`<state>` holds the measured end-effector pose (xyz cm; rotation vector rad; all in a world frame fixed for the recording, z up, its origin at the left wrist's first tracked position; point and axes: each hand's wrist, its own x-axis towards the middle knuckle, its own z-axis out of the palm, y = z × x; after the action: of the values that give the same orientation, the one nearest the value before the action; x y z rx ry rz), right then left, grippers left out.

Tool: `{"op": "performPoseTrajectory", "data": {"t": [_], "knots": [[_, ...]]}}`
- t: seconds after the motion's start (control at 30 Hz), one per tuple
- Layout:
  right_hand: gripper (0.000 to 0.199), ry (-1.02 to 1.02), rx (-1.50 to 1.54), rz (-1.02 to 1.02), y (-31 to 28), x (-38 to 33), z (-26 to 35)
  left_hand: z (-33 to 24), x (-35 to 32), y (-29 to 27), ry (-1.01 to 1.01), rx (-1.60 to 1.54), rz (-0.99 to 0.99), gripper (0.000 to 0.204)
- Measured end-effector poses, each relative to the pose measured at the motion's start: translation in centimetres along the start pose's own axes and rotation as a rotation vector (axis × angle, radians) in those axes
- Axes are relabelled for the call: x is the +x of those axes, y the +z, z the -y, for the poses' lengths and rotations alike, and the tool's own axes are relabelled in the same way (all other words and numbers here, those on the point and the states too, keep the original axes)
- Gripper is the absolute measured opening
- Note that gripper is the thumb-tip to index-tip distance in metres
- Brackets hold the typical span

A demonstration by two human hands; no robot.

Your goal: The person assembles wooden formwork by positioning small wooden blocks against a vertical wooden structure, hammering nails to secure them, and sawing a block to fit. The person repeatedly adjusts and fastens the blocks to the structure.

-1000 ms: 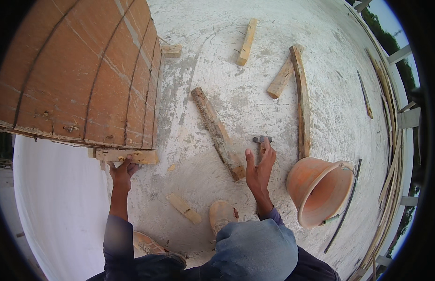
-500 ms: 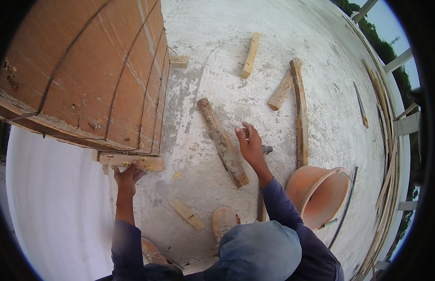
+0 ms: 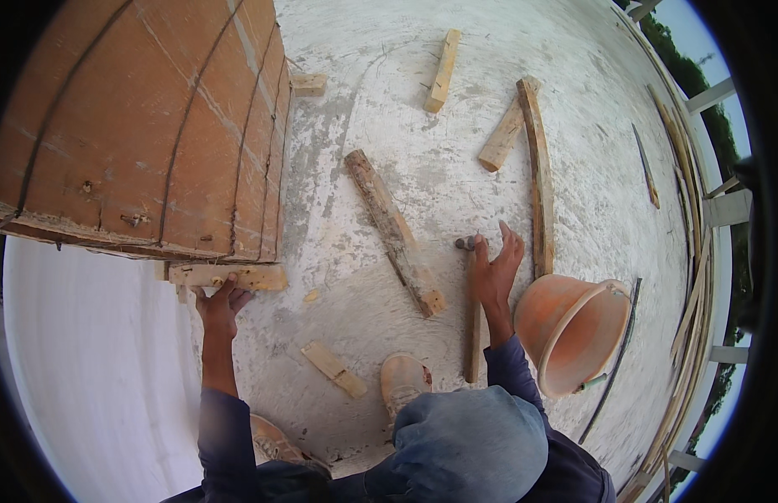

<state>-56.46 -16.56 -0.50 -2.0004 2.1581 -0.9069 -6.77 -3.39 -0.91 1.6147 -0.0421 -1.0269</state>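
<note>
At the lower edge of a tall plywood form (image 3: 154,134) bound with dark wire, my left hand (image 3: 221,306) grips a short wooden block (image 3: 188,274), fingers on top and the block against the form. My right hand (image 3: 495,277) is open, fingers apart, just above a hammer. The hammer's dark head (image 3: 465,243) shows beside my thumb, and its wooden handle (image 3: 473,344) runs down toward me, partly behind the hand. I cannot tell whether the hand touches it. Left of it lies a rough timber piece (image 3: 393,230).
An orange bucket (image 3: 536,323) lies tipped right of my right hand. A long timber (image 3: 537,184) and shorter wood pieces (image 3: 443,71) are scattered on the pale floor. A handsaw (image 3: 646,168) lies farther right, near stacked strips (image 3: 695,285) along the edge. My shoe (image 3: 403,381) stands near a wood offcut (image 3: 334,369).
My right hand has moved right, from beside the rough timber to the hammer. My left hand keeps its hold on the block. The whole view has shifted slightly.
</note>
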Motion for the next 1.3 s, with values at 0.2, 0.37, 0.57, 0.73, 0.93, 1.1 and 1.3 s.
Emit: {"op": "performPoseTrajectory", "data": {"t": [0.2, 0.37, 0.57, 0.73, 0.93, 1.1, 1.3], "knots": [[0.066, 0.395, -0.363, -0.196, -0.1, 5.2, -4.0, 0.4, 1.0, -0.6, -0.021, -0.003, 0.041, 0.098], [0.07, 0.162, -0.181, -0.098, -0.7, 4.1, -3.5, 0.8, 1.5, -1.2, -0.029, -0.017, 0.056, 0.102], [0.071, 0.465, -0.469, -0.158, 0.6, 6.3, -8.0, 0.6, 0.7, 0.0, -0.001, -0.028, -0.021, 0.099], [0.073, 0.662, -0.591, 0.118, -0.1, 7.6, -11.7, 0.4, 0.3, 0.1, -0.014, -0.056, 0.016, 0.09], [0.07, 0.564, -0.324, 0.064, -0.6, 8.0, -6.2, 0.6, 0.2, 0.3, 0.006, -0.005, -0.012, 0.087], [0.072, 0.145, 0.107, -0.155, -2.0, 12.9, 4.0, 0.3, -0.1, 0.4, -0.001, -0.021, -0.012, 0.089], [0.076, 0.152, 0.862, 0.386, -2.1, 5.1, 18.9, 0.0, -0.5, 0.9, -0.01, -0.012, -0.024, 0.093]]}}
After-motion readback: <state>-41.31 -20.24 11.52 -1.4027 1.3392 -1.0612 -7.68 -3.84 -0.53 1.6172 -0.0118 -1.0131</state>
